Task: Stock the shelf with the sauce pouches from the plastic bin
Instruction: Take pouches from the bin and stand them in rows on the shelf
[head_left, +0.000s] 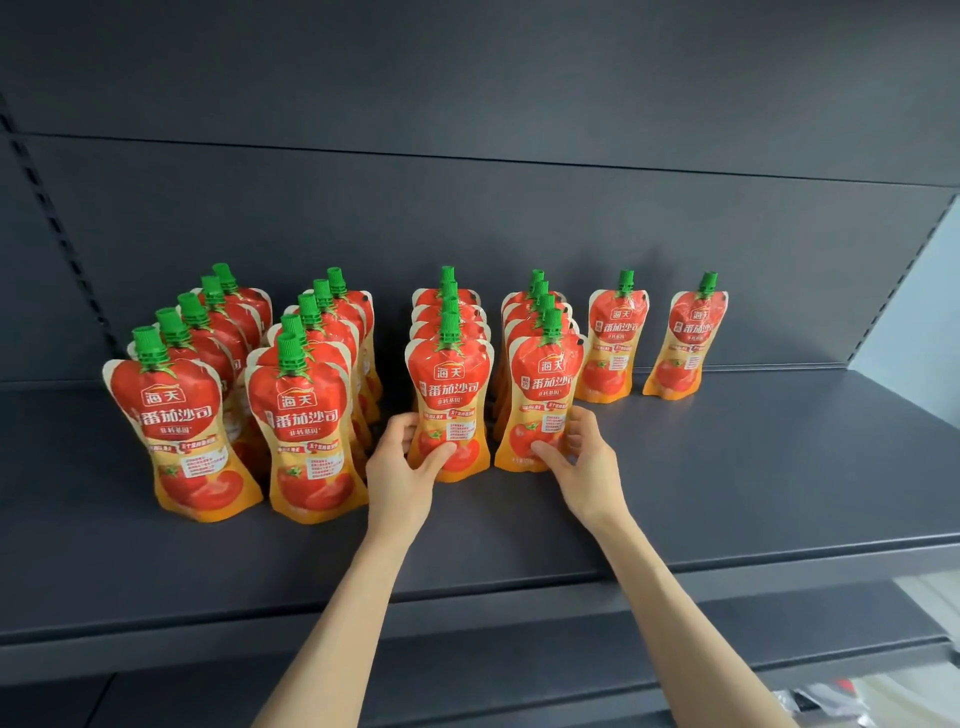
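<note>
Red and orange tomato sauce pouches with green caps stand upright in rows on the dark grey shelf (727, 467). My left hand (402, 467) grips the lower part of the front pouch of the third row (449, 384), thumb across its front. My right hand (582, 457) holds the lower part of the front pouch of the fourth row (545, 384) the same way. Both pouches stand on the shelf. The two left rows (301, 415) hold several pouches each. Two single pouches (613, 343) stand at the back right. The plastic bin is out of view.
The shelf's back panel (519, 218) rises behind the rows, with slotted uprights at both sides. Bare shelf surface lies in front of the two single pouches on the right. A lower shelf edge (467, 654) runs under my forearms. Some plastic wrapping (831, 701) shows at bottom right.
</note>
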